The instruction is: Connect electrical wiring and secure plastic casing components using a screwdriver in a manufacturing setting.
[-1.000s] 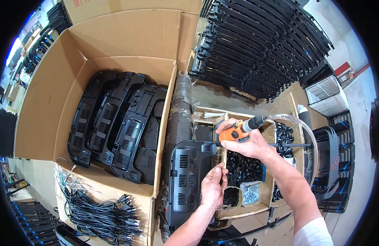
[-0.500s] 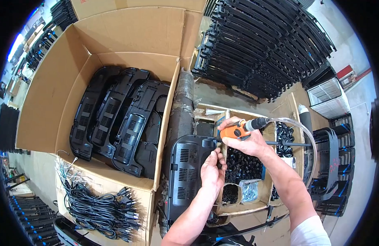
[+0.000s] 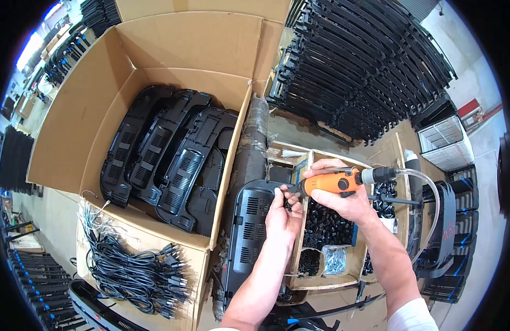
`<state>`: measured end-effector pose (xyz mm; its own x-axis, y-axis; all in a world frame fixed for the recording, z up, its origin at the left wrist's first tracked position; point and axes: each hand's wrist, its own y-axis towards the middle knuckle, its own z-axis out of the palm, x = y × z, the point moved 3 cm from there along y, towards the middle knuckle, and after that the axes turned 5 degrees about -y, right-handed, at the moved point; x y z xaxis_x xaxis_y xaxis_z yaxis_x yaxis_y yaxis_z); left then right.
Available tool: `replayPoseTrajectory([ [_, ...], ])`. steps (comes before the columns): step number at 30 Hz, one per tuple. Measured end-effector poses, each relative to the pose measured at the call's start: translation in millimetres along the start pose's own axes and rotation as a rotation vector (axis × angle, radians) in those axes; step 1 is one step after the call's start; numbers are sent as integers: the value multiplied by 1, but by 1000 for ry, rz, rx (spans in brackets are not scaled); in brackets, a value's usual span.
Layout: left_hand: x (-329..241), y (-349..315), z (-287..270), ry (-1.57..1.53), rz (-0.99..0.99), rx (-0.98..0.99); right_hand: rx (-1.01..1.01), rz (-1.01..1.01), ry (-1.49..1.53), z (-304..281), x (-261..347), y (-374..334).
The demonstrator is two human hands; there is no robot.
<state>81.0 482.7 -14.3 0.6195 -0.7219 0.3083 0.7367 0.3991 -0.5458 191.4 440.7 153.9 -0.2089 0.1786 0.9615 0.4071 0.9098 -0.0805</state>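
Note:
My right hand [image 3: 343, 201] is wrapped round an orange air screwdriver [image 3: 332, 183], which lies nearly level with its nose to the left. A clear hose [image 3: 426, 190] runs from its rear end. My left hand [image 3: 285, 212] is closed at the tool's tip, its fingertips pinched there. Small black parts [image 3: 291, 206] show between its fingers; their exact kind cannot be made out. Just left of that hand lies a black plastic cover [image 3: 245, 231] with slotted vents, its upper right corner at the tool tip. My fingers hide the exact contact between tip and cover.
A wooden divided box [image 3: 321, 285] holds small black parts and a bag of screws [image 3: 335, 259]. To the left, a cardboard carton [image 3: 62, 143] contains several black covers [image 3: 180, 171]. Black cables [image 3: 133, 270] lie in front of it. Black curved frames [image 3: 365, 66] are stacked behind.
The screwdriver has turned from tilted to nearly level, its nose now at my left fingertips. My left hand has shifted up slightly. The whole view has shifted a little.

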Motion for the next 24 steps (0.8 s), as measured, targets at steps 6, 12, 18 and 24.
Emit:
replayPoseTrajectory([
  [6,-6,-7,9,47,-50,4,28,-43,-64,6,4,6],
  [12,-6,-8,18,24,14,1,-1,-29,2,28,-4,25],
  [18,-4,-30,-6,212,25,-33,43,21,-65,46,-12,44],
  [24,-6,-47,-18,351,40,-51,47,-48,-204,51,-14,50],
])
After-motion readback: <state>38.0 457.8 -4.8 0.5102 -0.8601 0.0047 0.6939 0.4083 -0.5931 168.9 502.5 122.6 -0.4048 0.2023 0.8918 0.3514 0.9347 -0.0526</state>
